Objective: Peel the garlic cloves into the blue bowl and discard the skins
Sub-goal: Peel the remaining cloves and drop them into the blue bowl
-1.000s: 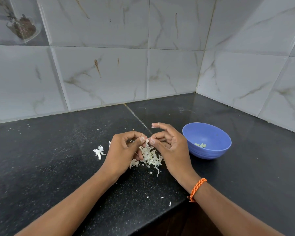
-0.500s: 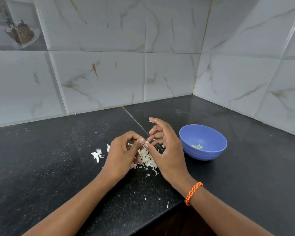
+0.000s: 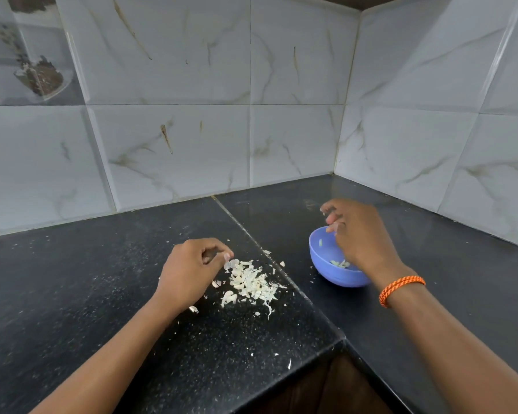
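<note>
The blue bowl (image 3: 317, 255) stands on the black counter right of centre, with a few peeled garlic cloves (image 3: 340, 263) at its bottom. One more pale clove (image 3: 320, 242) shows against the bowl's inner left wall. My right hand (image 3: 359, 234) hovers over the bowl with loosely spread fingers and holds nothing. A pile of white garlic skins (image 3: 250, 282) lies on the counter left of the bowl. Just left of the pile is my left hand (image 3: 192, 267), fingers curled, thumb tip meeting the index finger. Whether it pinches a skin is not visible.
The black stone counter (image 3: 72, 294) fills a corner of grey marble-tiled walls (image 3: 177, 144). Its front edge steps inward below the pile (image 3: 338, 342). Small skin flakes (image 3: 289, 364) lie scattered near that edge. An orange braided band (image 3: 401, 289) circles my right wrist.
My hands have parted: the right moved from the pile over to the bowl and opened, and a clove now shows in the bowl. The left stayed by the skins. The camera tilted up.
</note>
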Action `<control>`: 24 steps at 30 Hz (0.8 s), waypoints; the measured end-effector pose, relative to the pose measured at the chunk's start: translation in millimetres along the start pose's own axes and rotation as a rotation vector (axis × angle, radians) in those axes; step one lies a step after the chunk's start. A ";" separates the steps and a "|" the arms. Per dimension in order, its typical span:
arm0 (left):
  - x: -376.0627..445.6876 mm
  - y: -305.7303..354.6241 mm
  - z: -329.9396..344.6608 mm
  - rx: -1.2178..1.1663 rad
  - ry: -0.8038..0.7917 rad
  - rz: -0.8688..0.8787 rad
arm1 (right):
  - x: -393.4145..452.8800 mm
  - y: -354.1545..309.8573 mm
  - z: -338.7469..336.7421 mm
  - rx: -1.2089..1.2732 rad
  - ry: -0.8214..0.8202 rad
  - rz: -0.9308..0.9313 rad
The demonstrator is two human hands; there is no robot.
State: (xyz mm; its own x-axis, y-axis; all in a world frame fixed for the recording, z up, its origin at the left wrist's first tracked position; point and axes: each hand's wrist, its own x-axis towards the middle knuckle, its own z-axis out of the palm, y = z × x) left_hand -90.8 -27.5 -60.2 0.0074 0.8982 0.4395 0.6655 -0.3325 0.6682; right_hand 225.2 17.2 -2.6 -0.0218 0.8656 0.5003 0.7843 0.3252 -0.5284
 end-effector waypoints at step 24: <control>-1.1 2.9 -21.6 -0.259 -0.304 -0.125 | -68.9 -62.7 85.1 0.256 -0.184 -0.271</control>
State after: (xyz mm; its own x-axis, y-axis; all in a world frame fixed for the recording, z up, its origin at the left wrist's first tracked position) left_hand -105.0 -35.6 -45.8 0.1842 0.9673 0.1743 0.4659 -0.2421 0.8511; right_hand 124.7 -30.4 -62.3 -0.3348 0.7817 0.5261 0.5561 0.6147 -0.5594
